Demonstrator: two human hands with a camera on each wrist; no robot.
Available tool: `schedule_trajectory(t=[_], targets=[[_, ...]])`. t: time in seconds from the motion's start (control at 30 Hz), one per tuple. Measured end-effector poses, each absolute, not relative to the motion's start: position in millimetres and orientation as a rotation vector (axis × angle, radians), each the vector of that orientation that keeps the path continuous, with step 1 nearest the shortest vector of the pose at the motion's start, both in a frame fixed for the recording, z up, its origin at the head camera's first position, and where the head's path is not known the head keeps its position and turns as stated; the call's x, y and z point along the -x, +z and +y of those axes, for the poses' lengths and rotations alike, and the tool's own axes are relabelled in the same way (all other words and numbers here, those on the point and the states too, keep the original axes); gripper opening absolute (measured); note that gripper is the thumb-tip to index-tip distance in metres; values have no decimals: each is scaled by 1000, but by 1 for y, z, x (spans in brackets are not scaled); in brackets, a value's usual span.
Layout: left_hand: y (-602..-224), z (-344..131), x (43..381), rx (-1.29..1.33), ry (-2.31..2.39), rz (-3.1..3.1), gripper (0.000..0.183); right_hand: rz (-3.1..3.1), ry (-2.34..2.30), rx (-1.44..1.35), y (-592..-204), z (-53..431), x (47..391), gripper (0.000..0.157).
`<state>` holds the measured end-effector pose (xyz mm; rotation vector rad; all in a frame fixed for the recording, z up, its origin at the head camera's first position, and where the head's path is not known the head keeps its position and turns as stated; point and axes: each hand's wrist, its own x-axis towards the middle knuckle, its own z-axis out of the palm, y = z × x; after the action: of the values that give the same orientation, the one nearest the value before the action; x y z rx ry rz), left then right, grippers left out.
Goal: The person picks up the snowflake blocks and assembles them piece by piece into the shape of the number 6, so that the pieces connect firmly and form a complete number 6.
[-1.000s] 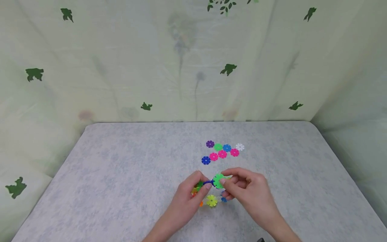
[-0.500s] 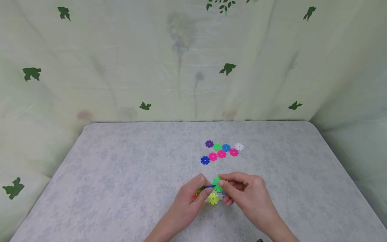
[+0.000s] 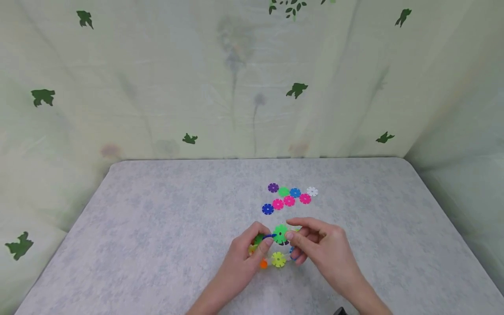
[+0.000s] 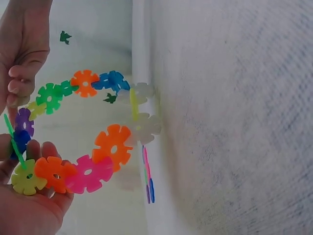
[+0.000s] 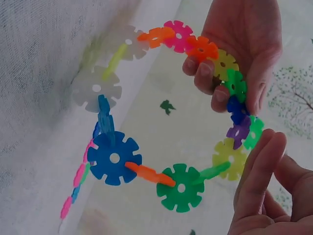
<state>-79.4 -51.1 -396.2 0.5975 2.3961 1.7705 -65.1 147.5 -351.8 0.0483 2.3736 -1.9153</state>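
Note:
A closed ring of interlocked plastic snowflake discs (image 5: 114, 157) in several colours hangs between my hands. My left hand (image 3: 246, 249) pinches the ring by a dark blue disc (image 5: 237, 109), with thumb and index finger. Beside that grip a bright green disc (image 3: 280, 234) is slotted onto the dark blue one. At the green disc's right edge is my right hand (image 3: 324, 245); its thumb tip is near or against the edge, and the index finger stands apart from the thumb. A purple disc (image 5: 238, 132) sits close by in the ring. The lower part of the ring carries a yellow disc (image 3: 278, 259).
Farther back on the grey table (image 3: 177, 218) lie several loose snowflake discs, among them a dark blue disc (image 3: 267, 209), a pink disc (image 3: 305, 198) and a white disc (image 3: 312, 191). A pale curtain (image 3: 252, 78) with green bird shapes rises behind the table.
The right thumb and index finger held the green disc; now the index finger has lifted away from it. The green disc has shifted and turned slightly. Loose discs have stayed put.

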Motion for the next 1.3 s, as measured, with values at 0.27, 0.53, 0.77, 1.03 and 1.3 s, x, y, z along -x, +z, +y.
schedule_trajectory(t=[0.27, 0.53, 0.77, 1.03, 1.3], targets=[[-396, -59, 88, -356, 1856, 2250, 13, 2411, -1960, -18, -364, 174, 86, 28], [-396, -63, 92, -244, 1969, 2103, 9, 2643, -1655, 64, -384, 206, 116, 28], [-400, -65, 94, -210, 1986, 2064, 11, 2804, -1325, 229, -395, 227, 152, 27], [-403, -68, 97, -194, 1992, 2045, 13, 2711, -1176, 330, -408, 247, 205, 30], [-409, -68, 100, -197, 1985, 2026, 13, 2542, -1143, 421, -422, 263, 235, 34]])
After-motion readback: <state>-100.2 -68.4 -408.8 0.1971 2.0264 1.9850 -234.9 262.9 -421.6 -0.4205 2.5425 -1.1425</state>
